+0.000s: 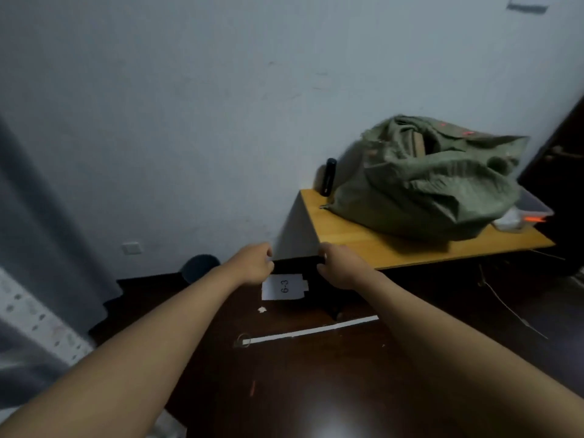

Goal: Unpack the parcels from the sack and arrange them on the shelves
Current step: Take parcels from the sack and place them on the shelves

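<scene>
Two hands reach out ahead of us, the left hand [254, 263] and the right hand [339, 268], both with fingers curled in at the two ends of a black parcel [295, 263] that carries a white label [284, 287] marked 6-3. We judge that both hands grip this parcel, one at each end, though it is so dark against the dark floor [316, 390] that its outline is hard to tell. The green sack [423, 181] sits slumped on the wooden table [395, 245] to our right, against the wall, its mouth open and something brown showing inside; a black cylinder [328, 177] stands just beside it and a clear plastic box [531, 210] lies behind it. No shelves show in this view.

We take the step in hand to be carrying this parcel to its shelf. To do it well, we keep the hold even at both ends so the parcel stays level, and keep the label turned up, as it may tell the shelf spot. We turn our body, not just our arms, and watch the table corner close to the right hand. White tape [313, 331] on the floor lies below our arms
</scene>
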